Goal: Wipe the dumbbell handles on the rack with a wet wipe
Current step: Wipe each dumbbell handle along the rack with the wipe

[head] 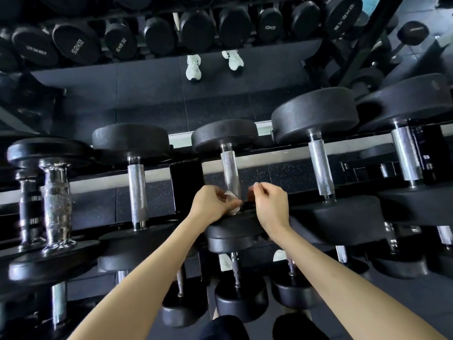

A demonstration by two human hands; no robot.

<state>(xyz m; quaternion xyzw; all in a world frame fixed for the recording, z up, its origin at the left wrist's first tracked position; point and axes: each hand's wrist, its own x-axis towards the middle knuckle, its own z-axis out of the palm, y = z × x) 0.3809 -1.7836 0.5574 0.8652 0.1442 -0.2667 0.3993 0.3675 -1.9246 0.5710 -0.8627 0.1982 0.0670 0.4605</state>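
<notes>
Hands at the knurled chrome dumbbell handle [229,171], frame centre.
Its long axis ran up-frame between 2 black rubber heads [224,134]. The left hand [209,204] gripped a crumpled white wet wipe [231,197] in curled fingers at its lower end; the right hand [270,204] curled beside it, hold unclear. Open gaps flanked it.

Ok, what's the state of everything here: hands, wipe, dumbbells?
left hand: grips the wet wipe.
wet wipe: bunched against the near end of the middle dumbbell handle.
right hand: fingers pinched beside that handle; whether they hold anything is unclear.
middle dumbbell handle: racked, far part bare.
neighbouring dumbbells: racked, untouched.
</notes>
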